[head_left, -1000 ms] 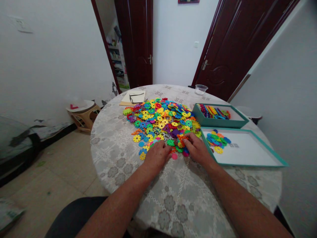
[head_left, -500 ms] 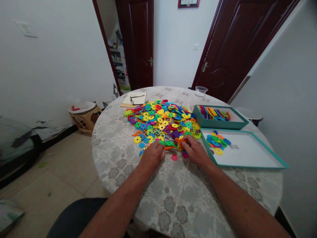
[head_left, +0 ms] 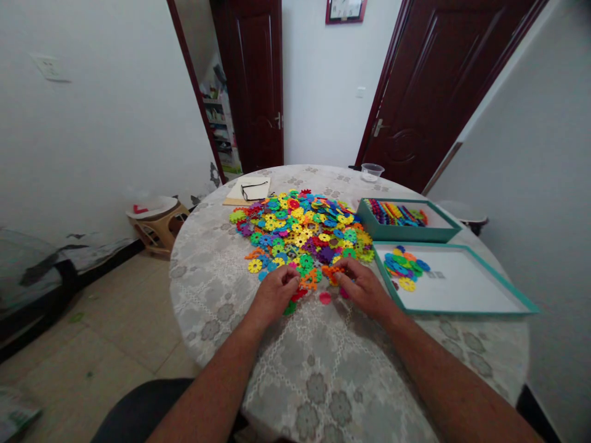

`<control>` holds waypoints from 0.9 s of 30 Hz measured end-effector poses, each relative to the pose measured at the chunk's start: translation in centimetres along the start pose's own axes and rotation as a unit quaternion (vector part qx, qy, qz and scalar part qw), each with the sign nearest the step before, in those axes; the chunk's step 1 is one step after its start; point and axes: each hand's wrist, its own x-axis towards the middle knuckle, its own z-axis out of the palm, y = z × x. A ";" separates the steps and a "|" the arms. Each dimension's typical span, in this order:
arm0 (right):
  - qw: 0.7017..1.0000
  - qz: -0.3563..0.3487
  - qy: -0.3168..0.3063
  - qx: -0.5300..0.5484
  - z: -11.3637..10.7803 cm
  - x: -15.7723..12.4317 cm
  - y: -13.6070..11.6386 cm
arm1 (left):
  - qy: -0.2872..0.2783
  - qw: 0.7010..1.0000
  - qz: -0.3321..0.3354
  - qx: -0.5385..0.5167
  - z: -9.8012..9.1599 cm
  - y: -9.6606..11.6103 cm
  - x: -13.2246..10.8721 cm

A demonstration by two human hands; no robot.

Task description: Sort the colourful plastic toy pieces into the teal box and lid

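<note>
A heap of colourful plastic disc-shaped building pieces [head_left: 302, 232], many notched like gears or flowers, spreads over the table before me. My right hand [head_left: 362, 284] pinches orange notched pieces [head_left: 329, 272] between thumb and fingers at the heap's near edge. My left hand [head_left: 276, 294] has its fingers curled together; whatever is in them is hidden. Just right of its fingertips lies an orange piece [head_left: 310, 280]. A red piece [head_left: 299, 296] and a green piece [head_left: 290, 309] show below that hand. Between the hands, a pink disc [head_left: 325, 298] rests on the tablecloth.
On the right stand a teal box [head_left: 401, 232] with rows of coloured pieces and a shallow teal-edged lid [head_left: 480, 286] holding several discs. Glasses [head_left: 249, 191] rest on a pad [head_left: 235, 195] at the back left. A clear plastic bowl [head_left: 372, 172] sits at the far edge.
My left hand has shifted slightly left and down, away from the pieces between the hands. Orange, red and green pieces now show beside it. My right hand stays almost in place.
</note>
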 end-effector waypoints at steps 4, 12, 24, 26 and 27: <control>0.991 -0.118 -0.050 0.022 0.1 -0.3 -0.8 | -0.042 0.999 0.005 0.006 -0.2 0.0 0.0; 0.972 -0.220 0.018 -0.085 2.1 -0.4 -0.6 | -0.081 0.996 0.000 -0.032 -0.3 0.7 -0.3; 0.960 -0.251 -0.056 -0.112 3.9 -0.7 -1.5 | -0.070 0.972 -0.095 -0.202 0.5 1.0 -0.9; 0.962 -0.241 -0.059 -0.111 4.0 -0.8 -1.8 | -0.071 0.967 -0.101 -0.224 0.7 1.1 -0.9; 0.966 -0.230 -0.063 -0.103 4.1 -0.8 -1.9 | -0.070 0.965 -0.103 -0.231 0.7 1.1 -0.8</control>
